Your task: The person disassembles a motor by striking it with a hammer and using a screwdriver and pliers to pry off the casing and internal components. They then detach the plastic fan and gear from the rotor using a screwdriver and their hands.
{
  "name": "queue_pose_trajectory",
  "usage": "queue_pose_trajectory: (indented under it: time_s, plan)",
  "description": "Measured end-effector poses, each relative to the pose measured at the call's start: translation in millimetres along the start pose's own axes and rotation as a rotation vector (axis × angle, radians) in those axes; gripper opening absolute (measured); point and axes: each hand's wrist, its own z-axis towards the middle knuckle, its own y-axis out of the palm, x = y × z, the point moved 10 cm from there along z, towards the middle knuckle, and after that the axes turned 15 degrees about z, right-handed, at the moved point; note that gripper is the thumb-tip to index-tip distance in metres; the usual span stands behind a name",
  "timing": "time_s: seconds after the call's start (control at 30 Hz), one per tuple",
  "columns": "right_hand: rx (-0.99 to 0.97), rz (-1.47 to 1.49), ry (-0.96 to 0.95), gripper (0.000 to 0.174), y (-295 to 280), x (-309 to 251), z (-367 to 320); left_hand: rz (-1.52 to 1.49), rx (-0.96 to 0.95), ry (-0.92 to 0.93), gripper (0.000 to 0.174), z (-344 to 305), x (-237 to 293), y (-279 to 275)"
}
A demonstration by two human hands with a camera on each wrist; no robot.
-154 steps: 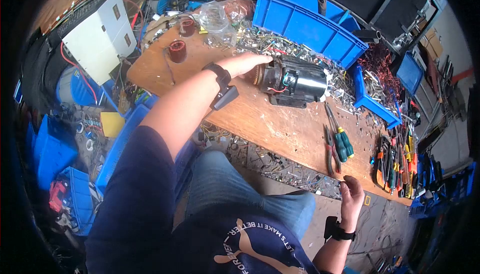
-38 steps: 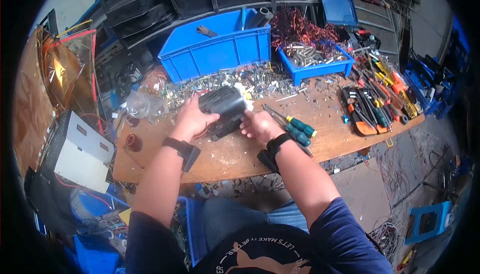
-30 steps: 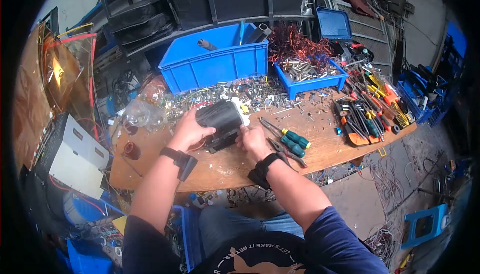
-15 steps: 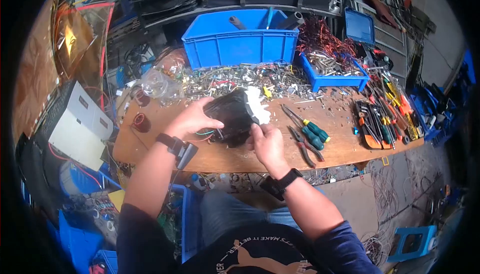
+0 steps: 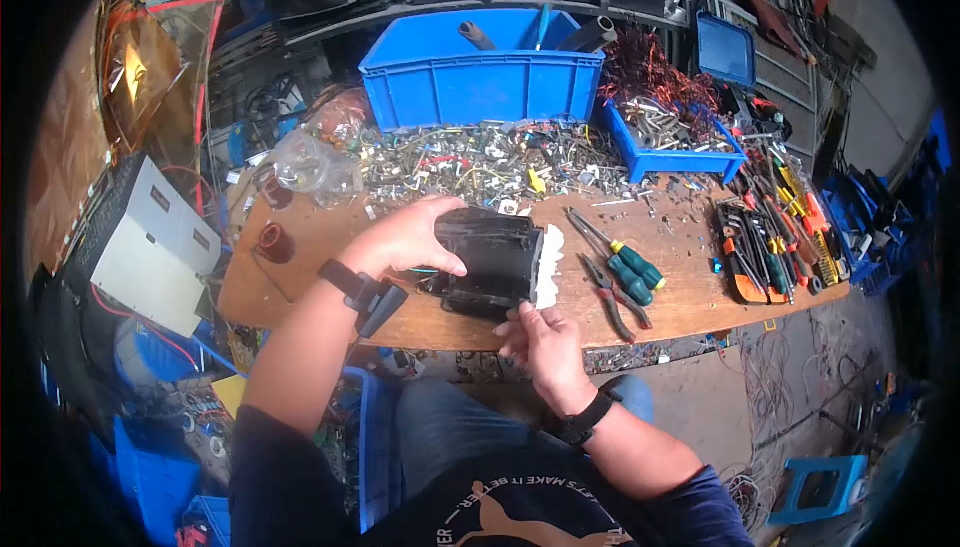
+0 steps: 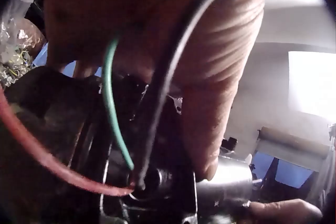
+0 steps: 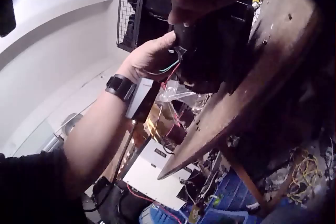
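Note:
A black electric motor with a ribbed housing lies over the front of the wooden table, its ragged white end facing right. My left hand grips its left end from above, thumb along the near side. At the lower right corner, my right hand holds the motor's edge between thumb and curled fingers; the fingers' undersides are hidden. Green, red and dark grey wires come out of a hole in the motor, close by my left palm.
Right of the motor lie pliers and green-handled screwdrivers. Loose scrap covers the table's back, before a large blue bin. A blue tray and hand tools are at right, dark red coils at left.
My right hand has come from beyond the table's front edge to the motor. Over the last second the motor has turned in my hands and shifted nearer, its white end now facing right.

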Motion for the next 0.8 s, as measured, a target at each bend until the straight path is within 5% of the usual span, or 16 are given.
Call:
queue_pose_trajectory:
  time_s: [0.37, 0.57, 0.67, 0.8]
  plan:
    - [-0.131, 0.293, 0.196, 0.031, -4, 53, -8, 0.149, -0.088, 0.099, 0.083, 0, 37, 1]
    - [-0.481, -0.132, 0.384, 0.028, -7, 42, -25, 0.176, -0.092, 0.067, 0.087, 3, 36, 3]
    - [-0.634, -0.416, 0.114, 0.020, -16, 26, -35, 0.282, -0.131, -0.025, 0.090, 2, 47, 3]
    - [-0.498, -0.497, -0.195, 0.019, -45, 3, -35, 0.478, -0.071, -0.002, 0.082, -4, 59, -1]
